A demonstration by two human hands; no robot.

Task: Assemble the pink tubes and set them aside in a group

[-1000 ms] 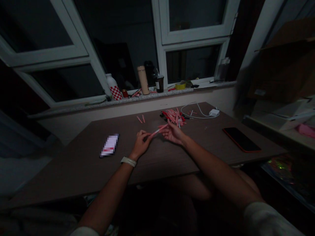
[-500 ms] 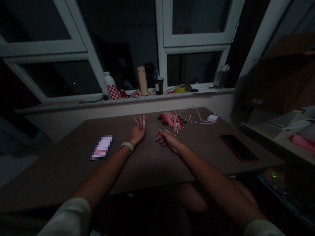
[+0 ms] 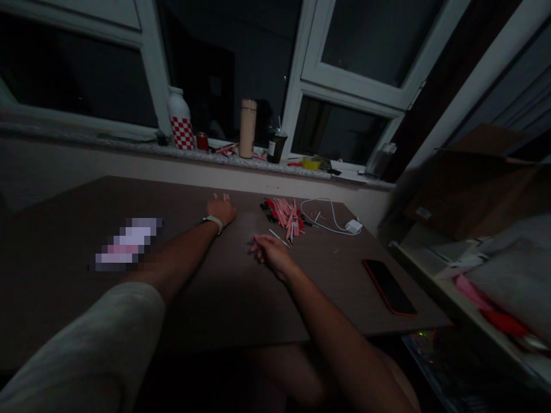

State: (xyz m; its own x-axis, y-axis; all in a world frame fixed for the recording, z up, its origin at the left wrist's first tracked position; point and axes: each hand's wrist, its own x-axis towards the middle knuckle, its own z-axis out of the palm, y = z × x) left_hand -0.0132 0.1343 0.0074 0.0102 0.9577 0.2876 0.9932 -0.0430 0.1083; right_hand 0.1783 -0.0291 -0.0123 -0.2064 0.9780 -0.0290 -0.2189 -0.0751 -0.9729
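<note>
My left hand (image 3: 221,211), with a pale band on its wrist, is low over the far part of the brown table. Pink tips of slim pen parts (image 3: 226,197) show just beyond it; its fingers are hidden, so I cannot tell whether it grips them. My right hand (image 3: 272,252) hovers nearer to me, fingers loosely curled and apart, with nothing visible in it. Close to its fingers lies a thin white stick (image 3: 279,237), perhaps a pen refill. Beyond is a heap of pink pen barrels (image 3: 286,212) mixed with red and black pieces.
A white cable with a charger (image 3: 353,226) lies right of the heap. A dark phone with a red edge (image 3: 390,287) is at the table's right, and a blurred-out phone (image 3: 129,244) at the left. Bottles, including a beige flask (image 3: 247,129), stand on the windowsill.
My left hand has reached forward over the pink pen parts, leaving only their tips showing. My right hand stays short of the heap. The view has turned and tilted.
</note>
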